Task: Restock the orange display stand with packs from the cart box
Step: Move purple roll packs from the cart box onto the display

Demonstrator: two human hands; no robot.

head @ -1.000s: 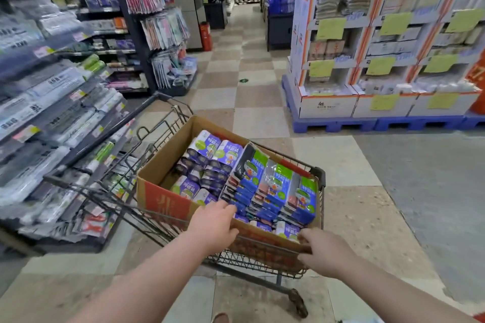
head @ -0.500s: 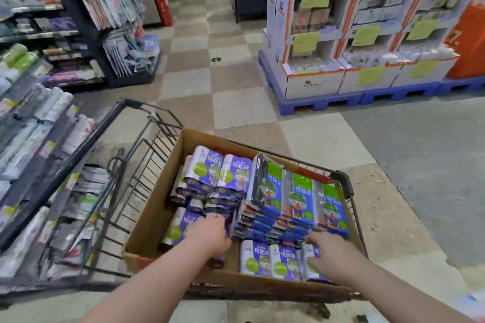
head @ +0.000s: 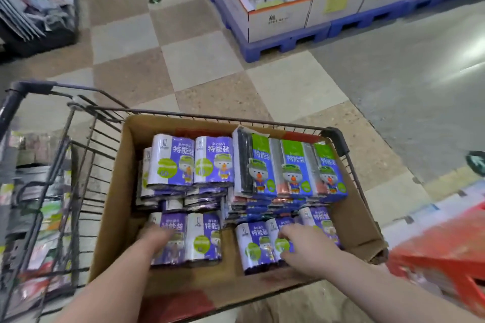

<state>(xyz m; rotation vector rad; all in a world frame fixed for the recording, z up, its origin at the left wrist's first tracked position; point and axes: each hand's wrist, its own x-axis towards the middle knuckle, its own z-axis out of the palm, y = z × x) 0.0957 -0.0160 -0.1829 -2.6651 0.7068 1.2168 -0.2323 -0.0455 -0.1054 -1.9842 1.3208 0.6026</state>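
In the cardboard box (head: 110,191) in the cart (head: 78,139), the left hand (head: 154,237) rests on a purple pack (head: 202,238) at 7 o'clock, its grip too blurred to tell, while the right hand (head: 304,246) curls its fingers round a second pack (head: 253,249) at 5 o'clock.

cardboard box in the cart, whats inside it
The brown cardboard box holds purple-and-white roll packs at left and front, green-topped flat packs stacked back right. The left hand and right hand cover parts of front packs; lower layers are mostly hidden.
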